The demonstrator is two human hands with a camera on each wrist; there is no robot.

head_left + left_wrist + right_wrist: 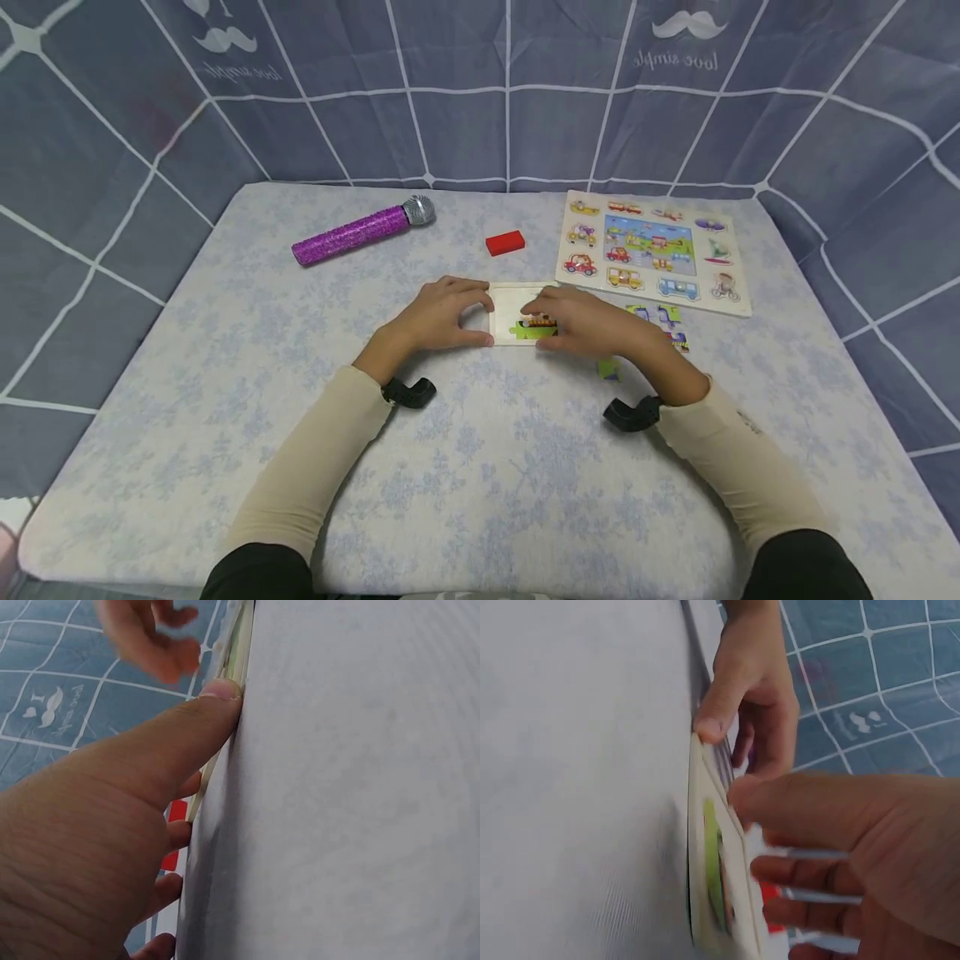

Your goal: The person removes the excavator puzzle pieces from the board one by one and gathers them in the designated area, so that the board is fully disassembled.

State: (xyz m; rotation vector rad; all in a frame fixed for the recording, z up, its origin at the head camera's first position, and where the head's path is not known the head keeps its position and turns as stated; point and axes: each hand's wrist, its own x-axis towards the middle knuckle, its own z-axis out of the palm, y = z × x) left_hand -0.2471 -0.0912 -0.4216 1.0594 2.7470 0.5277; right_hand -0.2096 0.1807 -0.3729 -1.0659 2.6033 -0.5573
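Observation:
A small pale wooden puzzle tray (504,304) lies flat in the middle of the table. My left hand (444,315) holds it by the left side, thumb at the near corner and fingertips along the far part of that edge. Inside the tray sits a green-edged puzzle piece (525,331), partly covered by my right hand (592,321). In the right wrist view the right hand's thumb and fingers are spread loosely above the tray, with nothing between them. Several loose puzzle pieces (678,341) lie right of that hand, and another green piece (609,368) lies closer to me.
Behind the tray is a red block (506,242). A purple glitter microphone (352,237) lies at the back left. At the back right rests a wooden vehicle peg board (731,267). A grey-blue checked curtain (465,133) closes off the table's back and sides.

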